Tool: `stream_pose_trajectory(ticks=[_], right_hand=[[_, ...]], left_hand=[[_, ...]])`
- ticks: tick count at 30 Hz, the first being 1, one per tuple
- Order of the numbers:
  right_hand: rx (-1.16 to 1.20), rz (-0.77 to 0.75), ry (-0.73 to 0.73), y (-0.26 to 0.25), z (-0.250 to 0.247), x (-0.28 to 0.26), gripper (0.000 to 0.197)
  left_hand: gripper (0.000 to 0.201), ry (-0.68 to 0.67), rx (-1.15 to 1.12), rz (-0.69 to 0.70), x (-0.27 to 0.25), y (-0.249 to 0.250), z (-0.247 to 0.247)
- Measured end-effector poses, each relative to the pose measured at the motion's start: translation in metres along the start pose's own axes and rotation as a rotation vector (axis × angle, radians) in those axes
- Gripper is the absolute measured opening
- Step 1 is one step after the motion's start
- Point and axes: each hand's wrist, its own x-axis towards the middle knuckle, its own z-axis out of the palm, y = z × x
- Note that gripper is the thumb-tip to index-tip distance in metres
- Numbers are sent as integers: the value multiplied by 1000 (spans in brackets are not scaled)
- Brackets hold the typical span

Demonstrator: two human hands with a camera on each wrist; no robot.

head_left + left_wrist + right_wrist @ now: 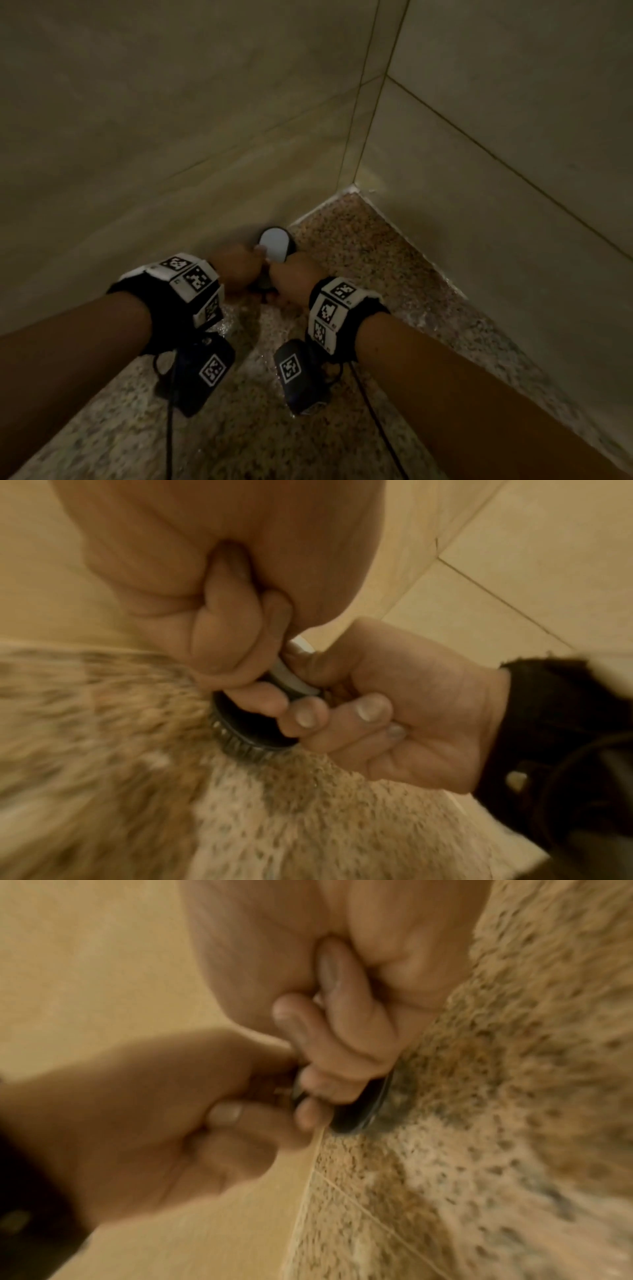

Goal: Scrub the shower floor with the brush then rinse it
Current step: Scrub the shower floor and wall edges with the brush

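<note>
A brush [274,245] with a white top and a dark body stands on the speckled stone shower floor [370,281], close to the left wall. My left hand [236,270] and right hand [294,279] both grip it, one on each side. In the left wrist view the left hand's curled fingers [232,647] wrap the brush [250,737], whose bristles press against the floor, and the right hand [394,710] clasps it from the right. The right wrist view is blurred; it shows the right hand's fingers [346,1042] curled over the dark brush body [359,1115].
Beige tiled walls [171,120] meet in a corner [352,186] just beyond the brush and close in the floor on the left and the right. The floor glistens wet near my left wrist [222,325]. Cables hang from both wrist units.
</note>
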Motion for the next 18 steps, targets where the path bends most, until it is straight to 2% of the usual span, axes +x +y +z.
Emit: stream_pose_trajectory(ticks=[2,4,6,12,15,18], right_hand=[[59,4,-2,2,1,-4,37],[198,-10,51,4,-5,-10,40],[244,-30,101,10,-17,-14,43],[294,43,330,36,-71,-19,45],[184,104,382,47,-97,-17,52],[139,136,392,43,-113,-1,54]], left_hand=[[50,27,-1,20,-8,1,1],[49,43,-8,75,-11,12,6],[49,47,24,119,-13,27,11],[39,-36,194,254,-8,82,44],[37,-85,248,314,-1,103,65],[36,-86,192,324,13,111,78]])
